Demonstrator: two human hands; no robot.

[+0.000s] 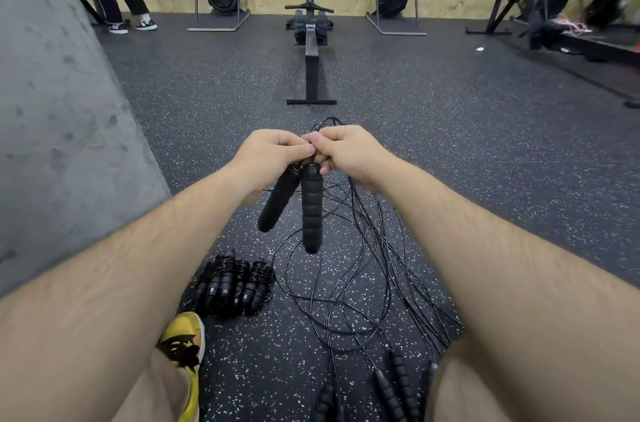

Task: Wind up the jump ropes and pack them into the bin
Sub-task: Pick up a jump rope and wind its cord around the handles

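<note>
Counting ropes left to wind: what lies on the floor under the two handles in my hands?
Loose black cords lie tangled on the speckled floor beneath the hanging handles. The right forearm and knee cover part of the tangle.

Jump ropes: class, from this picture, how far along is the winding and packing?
Done: a few wound bundles lie by the yellow shoe. In hand: the left hand and right hand pinch one rope at the tops of its two hanging handles, cord not yet wound. Left: the loose cords on the floor and other handles nearby. No bin is in view, so nothing looks packed.
</note>
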